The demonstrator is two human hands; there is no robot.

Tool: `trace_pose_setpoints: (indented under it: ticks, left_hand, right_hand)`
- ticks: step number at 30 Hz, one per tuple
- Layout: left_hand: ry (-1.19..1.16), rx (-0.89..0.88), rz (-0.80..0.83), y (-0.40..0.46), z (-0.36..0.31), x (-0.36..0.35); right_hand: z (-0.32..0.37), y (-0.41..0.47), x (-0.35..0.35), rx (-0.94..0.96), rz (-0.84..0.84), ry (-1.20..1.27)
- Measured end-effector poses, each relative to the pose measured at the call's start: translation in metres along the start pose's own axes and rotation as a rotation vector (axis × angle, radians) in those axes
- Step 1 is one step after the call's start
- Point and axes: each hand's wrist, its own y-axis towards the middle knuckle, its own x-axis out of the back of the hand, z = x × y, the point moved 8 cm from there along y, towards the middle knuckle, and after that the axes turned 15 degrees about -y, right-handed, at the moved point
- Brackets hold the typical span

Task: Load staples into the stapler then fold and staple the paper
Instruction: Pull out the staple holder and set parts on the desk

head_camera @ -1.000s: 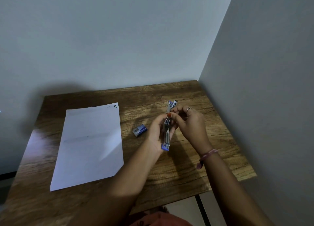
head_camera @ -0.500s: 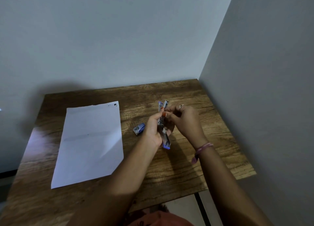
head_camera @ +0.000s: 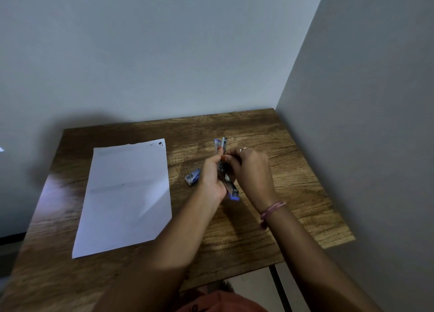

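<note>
Above the table (head_camera: 293,194), I am gripping the opened stapler (head_camera: 222,163) in my left hand (head_camera: 212,179) while my right hand (head_camera: 250,168) is pinching at its middle, box (head_camera: 193,176) just left, paper (head_camera: 126,194) lying flat farther left.

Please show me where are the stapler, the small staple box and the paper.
stapler (head_camera: 232,192): head view, its blue lower end.
staple box (head_camera: 193,177): head view, its top face.
paper (head_camera: 126,194): head view, middle of the sheet.
</note>
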Motion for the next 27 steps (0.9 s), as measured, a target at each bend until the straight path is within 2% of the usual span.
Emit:
trace_pose_setpoints:
  ticks: [5,9,14,16,19,21,23,27]
  left_hand:
    - [-0.099,0.000,0.038,0.002,-0.008,-0.008]
    - [-0.051,-0.018,0.130,0.004,-0.016,-0.010]
    - [-0.040,-0.015,0.210,0.005,-0.022,-0.010]
    - [-0.070,0.032,0.264,0.001,-0.021,-0.014]
    - [-0.198,0.163,0.339,-0.007,-0.014,-0.022]
    - [-0.250,0.209,0.351,-0.009,-0.011,-0.024]
    - [-0.246,0.231,0.357,-0.011,-0.007,-0.023]
    - [-0.206,0.270,0.373,-0.014,-0.001,-0.022]
  right_hand:
    - [0.015,-0.008,0.003,0.105,-0.008,-0.044]
    - [0.013,-0.005,0.014,0.142,0.040,0.138]
    - [0.016,-0.018,-0.004,0.333,0.336,0.061]
    - [0.012,-0.020,-0.004,0.373,0.386,0.160]
    - [-0.002,-0.008,0.013,0.287,0.240,0.326]
    - [-0.014,0.004,0.025,0.247,0.065,0.167]
    - [-0.018,0.012,0.032,0.243,-0.030,-0.091]
    - [-0.013,0.019,0.031,0.308,-0.036,-0.347]
